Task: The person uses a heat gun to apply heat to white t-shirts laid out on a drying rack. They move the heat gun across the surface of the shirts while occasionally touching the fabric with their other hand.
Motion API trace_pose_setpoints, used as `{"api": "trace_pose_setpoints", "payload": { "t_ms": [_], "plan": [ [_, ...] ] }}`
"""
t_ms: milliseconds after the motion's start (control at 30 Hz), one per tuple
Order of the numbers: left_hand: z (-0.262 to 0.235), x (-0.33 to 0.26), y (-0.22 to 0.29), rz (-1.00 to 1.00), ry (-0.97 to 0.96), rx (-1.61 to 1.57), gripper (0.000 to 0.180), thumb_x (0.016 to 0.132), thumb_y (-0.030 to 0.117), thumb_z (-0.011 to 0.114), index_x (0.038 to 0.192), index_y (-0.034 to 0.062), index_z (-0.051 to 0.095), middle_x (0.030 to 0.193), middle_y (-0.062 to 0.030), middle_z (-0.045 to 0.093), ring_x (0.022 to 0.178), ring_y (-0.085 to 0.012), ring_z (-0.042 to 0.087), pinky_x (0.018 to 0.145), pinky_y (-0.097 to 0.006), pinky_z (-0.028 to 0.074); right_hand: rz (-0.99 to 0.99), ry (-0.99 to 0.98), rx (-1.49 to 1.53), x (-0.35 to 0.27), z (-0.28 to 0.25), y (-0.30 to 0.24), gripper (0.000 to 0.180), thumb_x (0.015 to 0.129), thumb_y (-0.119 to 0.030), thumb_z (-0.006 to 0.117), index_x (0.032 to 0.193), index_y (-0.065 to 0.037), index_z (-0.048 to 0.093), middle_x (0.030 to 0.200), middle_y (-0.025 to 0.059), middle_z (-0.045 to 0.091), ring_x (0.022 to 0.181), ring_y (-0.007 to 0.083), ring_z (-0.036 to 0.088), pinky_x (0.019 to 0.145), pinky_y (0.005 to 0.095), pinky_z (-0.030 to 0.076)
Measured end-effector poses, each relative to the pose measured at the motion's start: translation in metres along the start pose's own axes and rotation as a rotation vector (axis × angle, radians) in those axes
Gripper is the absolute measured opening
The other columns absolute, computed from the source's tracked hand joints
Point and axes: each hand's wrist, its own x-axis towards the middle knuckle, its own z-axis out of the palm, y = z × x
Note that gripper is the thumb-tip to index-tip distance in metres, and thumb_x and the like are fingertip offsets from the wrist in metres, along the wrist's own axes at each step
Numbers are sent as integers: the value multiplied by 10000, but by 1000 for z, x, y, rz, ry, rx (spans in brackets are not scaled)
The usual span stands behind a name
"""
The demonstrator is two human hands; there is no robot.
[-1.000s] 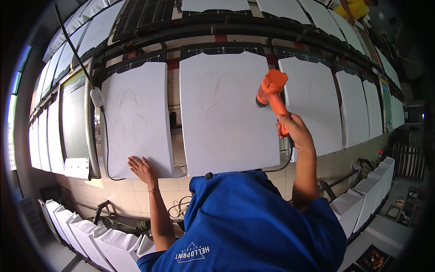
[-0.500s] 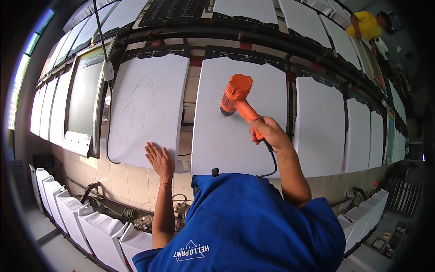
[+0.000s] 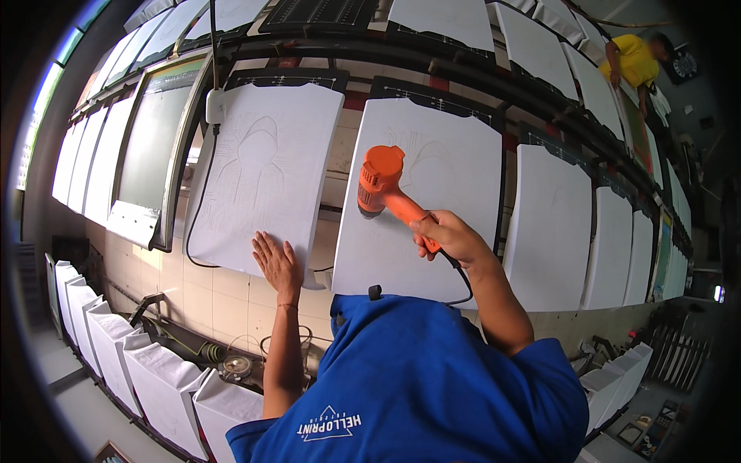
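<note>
An orange heat gun (image 3: 382, 185) is gripped by its handle in my right hand (image 3: 454, 238). Its dark nozzle points down close above a white fabric piece (image 3: 432, 270) stretched over a flat board; faint outlines show on that fabric. Whether the nozzle touches the cloth I cannot tell. My left hand (image 3: 278, 264) is open, fingers extended, at the lower edge of another white fabric piece (image 3: 220, 224) to the left, which carries a faint hooded-figure outline. A black cord runs from the heat gun's handle down toward my blue shirt.
A framed screen (image 3: 154, 143) stands at the left. A white plug box (image 3: 215, 106) hangs on a cord beside the left board. More white-covered boards (image 3: 549, 231) line both sides, with dark rails (image 3: 463, 81) behind. A person in yellow (image 3: 634, 60) stands at the far right.
The heat gun and my right hand have moved left and nearer to me over the fabric. My left hand remains open at the left board's lower edge. The view has shifted slightly.
</note>
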Motion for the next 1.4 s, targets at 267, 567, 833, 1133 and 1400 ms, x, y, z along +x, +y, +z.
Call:
{"api": "trace_pose_setpoints", "payload": {
  "t_ms": [267, 567, 833, 1133, 1400],
  "plan": [
    [-1, 0, -1, -5, -11, -16, 627, 1011, 369, 336, 1486, -27, 231, 1574, -171, 186, 1470, -303, 123, 1189, -424, 71, -143, 161, 106, -8, -10, 14, 369, 919, -367, 616, 977, -11, 539, 766, 34, 562, 628, 103, 560, 541, 255, 462],
    [4, 12, -17, -6, -48, 18, 648, 1024, 387, 336, 1498, -24, 177, 1580, -186, 146, 1472, -324, 92, 1186, -447, 72, -125, 559, 281, -70, -66, 49, 350, 925, -323, 614, 1022, 7, 547, 742, 36, 561, 606, 114, 554, 513, 257, 452],
    [9, 61, -64, -81, -15, 111, 653, 1028, 409, 282, 1493, -36, 177, 1578, -194, 143, 1471, -321, 104, 1187, -434, 83, -129, 685, 326, -80, -55, 46, 344, 919, -326, 620, 1040, -9, 559, 744, 33, 570, 614, 119, 572, 518, 261, 468],
    [8, 111, -111, -185, -13, 127, 665, 1023, 425, 277, 1494, -34, 179, 1576, -199, 149, 1466, -346, 110, 1185, -448, 87, -145, 249, 340, -7, 18, 25, 314, 926, -310, 615, 996, -12, 546, 764, 40, 567, 646, 113, 561, 526, 260, 463],
    [3, 140, -132, -267, -21, 143, 679, 1018, 444, 247, 1490, -41, 189, 1575, -196, 160, 1467, -338, 109, 1186, -444, 85, -139, 523, 342, -51, -12, 50, 353, 916, -338, 624, 1016, -7, 555, 765, 38, 572, 619, 112, 567, 533, 261, 466]
  ]
}}
